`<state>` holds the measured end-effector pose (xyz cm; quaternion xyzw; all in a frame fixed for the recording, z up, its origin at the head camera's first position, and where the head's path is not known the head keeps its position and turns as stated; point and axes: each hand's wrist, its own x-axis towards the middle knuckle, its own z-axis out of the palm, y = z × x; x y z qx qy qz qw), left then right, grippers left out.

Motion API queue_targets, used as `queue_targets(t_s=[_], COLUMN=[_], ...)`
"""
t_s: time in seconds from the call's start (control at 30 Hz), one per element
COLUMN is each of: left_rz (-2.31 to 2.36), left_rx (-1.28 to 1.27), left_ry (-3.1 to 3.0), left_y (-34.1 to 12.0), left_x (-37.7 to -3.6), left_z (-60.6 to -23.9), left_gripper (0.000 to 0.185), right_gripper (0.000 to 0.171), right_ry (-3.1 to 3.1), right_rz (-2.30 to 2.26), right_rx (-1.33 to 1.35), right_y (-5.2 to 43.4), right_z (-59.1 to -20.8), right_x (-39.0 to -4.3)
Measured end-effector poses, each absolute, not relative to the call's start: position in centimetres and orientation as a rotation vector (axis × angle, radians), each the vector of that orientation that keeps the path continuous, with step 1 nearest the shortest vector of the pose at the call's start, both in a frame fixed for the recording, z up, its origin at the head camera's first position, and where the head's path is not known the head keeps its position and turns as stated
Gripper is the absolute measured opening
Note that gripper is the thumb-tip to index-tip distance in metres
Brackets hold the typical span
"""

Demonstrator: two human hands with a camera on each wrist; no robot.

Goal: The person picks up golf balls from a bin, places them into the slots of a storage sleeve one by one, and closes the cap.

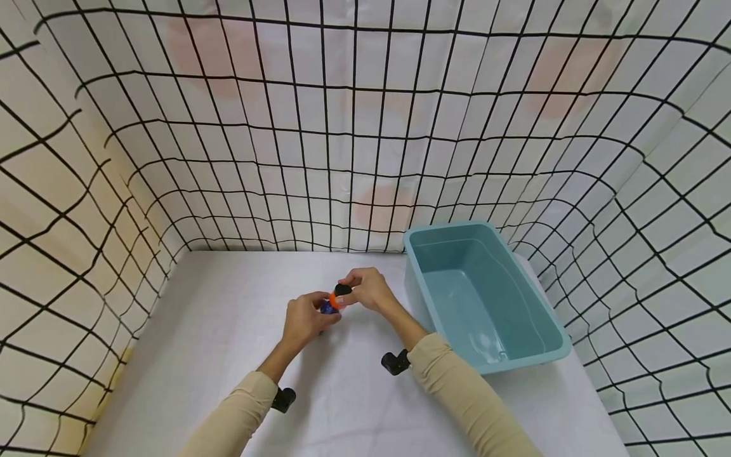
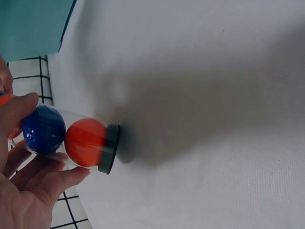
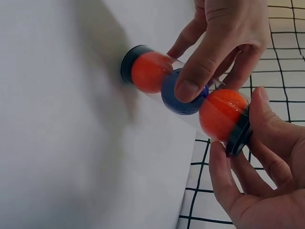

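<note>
A clear tube (image 1: 330, 305) holds an orange ball (image 3: 147, 71), a blue ball (image 3: 167, 94) and a second orange ball (image 3: 221, 114) in a row. Black caps sit at both ends (image 3: 127, 62) (image 3: 240, 136). My left hand (image 1: 302, 320) grips the tube around its middle, thumb over the blue ball. My right hand (image 1: 365, 289) pinches the upper black cap (image 1: 342, 290) between thumb and fingers. In the left wrist view the lower cap (image 2: 109, 149) sits close above the white table (image 2: 200, 95).
A light blue plastic bin (image 1: 419, 279) stands on the table to the right of my hands, nothing visible inside it. White sheets with a black grid (image 1: 320, 139) wall the table on three sides. Small black cameras (image 1: 395, 362) sit on my wrists.
</note>
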<state>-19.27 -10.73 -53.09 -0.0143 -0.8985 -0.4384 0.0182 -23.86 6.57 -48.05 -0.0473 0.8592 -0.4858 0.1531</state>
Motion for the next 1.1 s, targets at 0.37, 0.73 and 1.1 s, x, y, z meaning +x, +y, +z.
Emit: queue_targets(t_s=[0.37,0.73,1.1], left_rz=[-1.326,-1.233,-1.272], left_rx=[-0.092,-0.106,-0.114], left_ry=[-2.785,-2.801,-2.797], left_y=[-10.7,-10.5,-11.3], left_x=[-19.3,-19.5,-19.1], left_z=[-53.1,-52.8,-52.8], left_gripper=[0.04,0.044,0.043], right_gripper=[0.033,0.03,0.036], right_ry=[2.424,2.434,2.552], right_rz=[-1.449,-1.442,-1.178], right_rx=[-0.098,-0.088,-0.21], right_y=[6.8,7.0,6.3], right_z=[-48.6,-48.3,-46.7], right_x=[-24.0,-24.3,-24.1])
